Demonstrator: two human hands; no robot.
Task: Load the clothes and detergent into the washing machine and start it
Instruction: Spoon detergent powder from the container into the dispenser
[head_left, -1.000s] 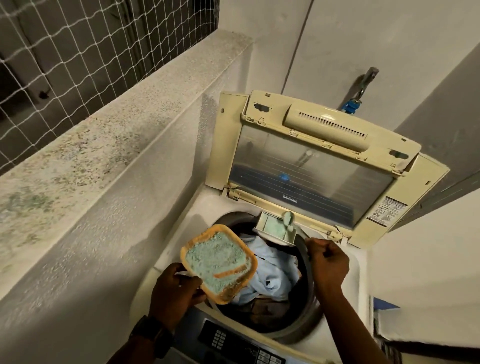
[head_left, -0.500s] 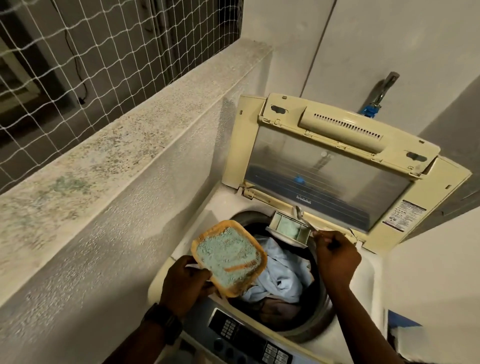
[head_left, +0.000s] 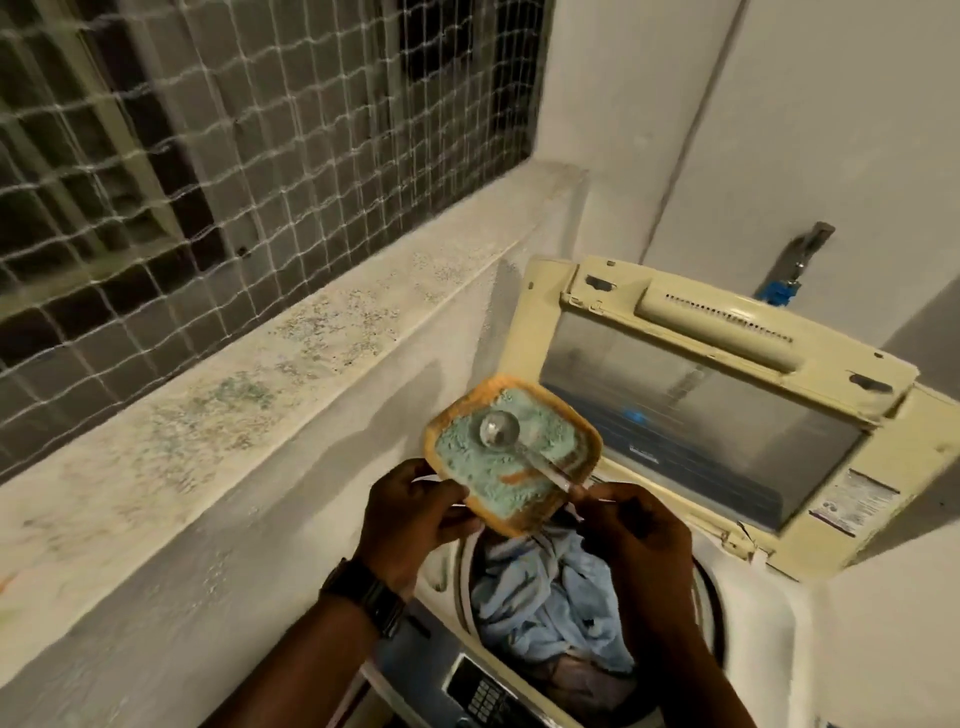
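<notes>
An orange detergent container (head_left: 589, 447) full of pale green powder is held above the front left of the washing machine (head_left: 789, 639) by my left hand (head_left: 410, 519). My right hand (head_left: 634, 525) pinches the handle of a metal spoon (head_left: 500, 429), whose bowl lies on the powder. Light blue clothes (head_left: 545, 608) fill the open drum below both hands. The cream lid (head_left: 717, 410) stands raised behind. The detergent drawer is hidden behind my hands.
A speckled concrete ledge (head_left: 270, 374) with netting (head_left: 249, 156) above runs along the left. The control panel (head_left: 483, 691) lies at the machine's front. A tap with a blue fitting (head_left: 779, 293) is on the back wall.
My right hand came away from the detergent drawer with the spoon and laid it on the powder. My left hand lifted the container higher. The view swung left and up.
</notes>
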